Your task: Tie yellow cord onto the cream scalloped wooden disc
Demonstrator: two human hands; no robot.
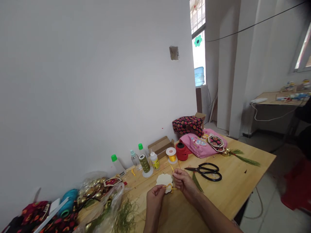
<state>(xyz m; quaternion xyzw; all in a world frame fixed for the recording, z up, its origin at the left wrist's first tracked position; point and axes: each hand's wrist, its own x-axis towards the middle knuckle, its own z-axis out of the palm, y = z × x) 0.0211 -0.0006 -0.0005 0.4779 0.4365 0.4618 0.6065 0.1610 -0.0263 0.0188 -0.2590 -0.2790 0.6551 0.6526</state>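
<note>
My left hand (155, 195) pinches a yellow cord (169, 186) just above the wooden table (238, 186). My right hand (184, 181) is closed on the other stretch of the same cord, which rises to about its fingertips. Between and behind the two hands lies a cream scalloped cutout (164, 180), and the cord loops against its near edge. Black scissors (207, 171) lie on the table just right of my right hand. A thin green grass-like strand (197, 183) lies beside my right wrist.
Along the wall stand green-capped bottles (117, 164), an olive thread cone (145, 165), a yellow cord spool (171, 155), a red spool (182, 151) and a cardboard box (160, 145). Pink and patterned fabric (201, 142) lies at the far end. A bag of gold bells (96, 191) sits left.
</note>
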